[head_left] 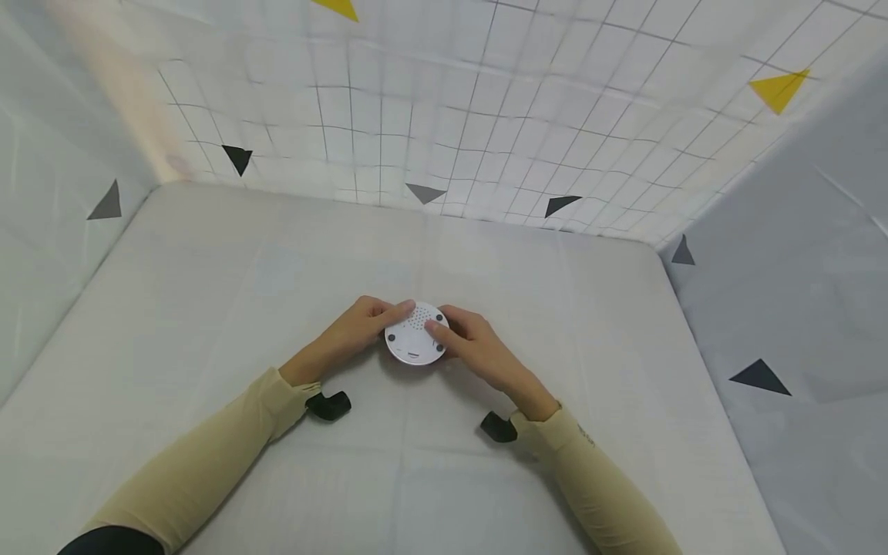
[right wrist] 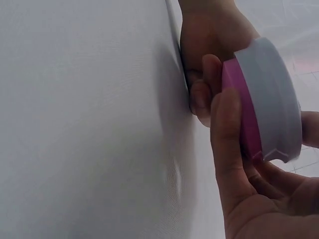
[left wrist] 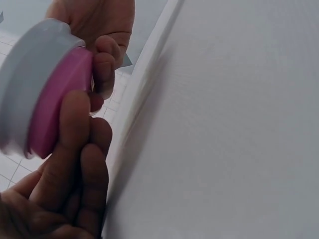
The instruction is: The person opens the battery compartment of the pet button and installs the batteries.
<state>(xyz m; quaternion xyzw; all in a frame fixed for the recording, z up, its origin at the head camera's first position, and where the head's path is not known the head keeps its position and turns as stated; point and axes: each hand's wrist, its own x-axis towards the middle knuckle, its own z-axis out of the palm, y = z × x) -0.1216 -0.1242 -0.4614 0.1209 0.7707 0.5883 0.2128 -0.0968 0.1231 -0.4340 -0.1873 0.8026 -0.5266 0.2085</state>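
A round white device (head_left: 411,347) with a cluster of small holes and dark round feet on its upturned face is held between both hands. From the side, in the left wrist view, the device (left wrist: 55,99) has a pink layer under its grey-white body. My left hand (head_left: 359,327) grips its left edge, thumb across the holed face and fingers underneath. On the opposite edge my right hand (head_left: 482,348) holds it with the thumb on top. Fingers (right wrist: 228,127) of the right hand press the pink side in the right wrist view. The device is raised off the white surface.
A white cloth-like surface (head_left: 277,478) spreads below the hands. Behind it rises a grid-patterned wall (head_left: 486,123) with black, grey and yellow triangles. Plain side walls stand at left and right. A black wrist piece (head_left: 329,406) shows at the left cuff, another (head_left: 498,427) at the right.
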